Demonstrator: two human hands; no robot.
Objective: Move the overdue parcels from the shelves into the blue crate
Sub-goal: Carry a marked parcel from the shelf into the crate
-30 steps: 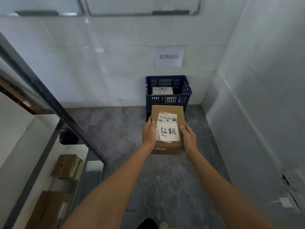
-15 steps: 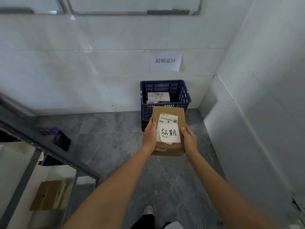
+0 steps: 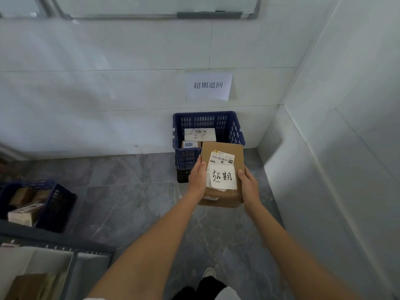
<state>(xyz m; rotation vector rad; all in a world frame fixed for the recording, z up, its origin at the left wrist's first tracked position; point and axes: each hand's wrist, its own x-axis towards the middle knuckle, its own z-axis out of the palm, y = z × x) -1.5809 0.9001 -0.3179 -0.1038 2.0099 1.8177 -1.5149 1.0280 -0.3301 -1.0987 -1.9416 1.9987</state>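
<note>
I hold a brown cardboard parcel (image 3: 234, 154) in front of me with both hands. It carries a barcode label and a white handwritten note. My left hand (image 3: 197, 177) grips its left side and my right hand (image 3: 249, 187) grips its right side. The blue crate (image 3: 236, 128) stands on the floor against the back wall, just beyond the parcel. Inside it lie a white parcel (image 3: 200, 134) and a small labelled brown parcel (image 3: 190, 144). The held parcel covers the crate's near right corner.
A paper sign (image 3: 208, 85) hangs on the tiled wall above the crate. A second blue crate (image 3: 57, 204) with boxes sits at the left on the grey floor. A shelf frame (image 3: 54, 241) with a box lies lower left. A white wall runs along the right.
I have stepped closer to the blue crate, which now looks larger with its contents showing. The shelf slid down and left, and a second crate came into view at the left.
</note>
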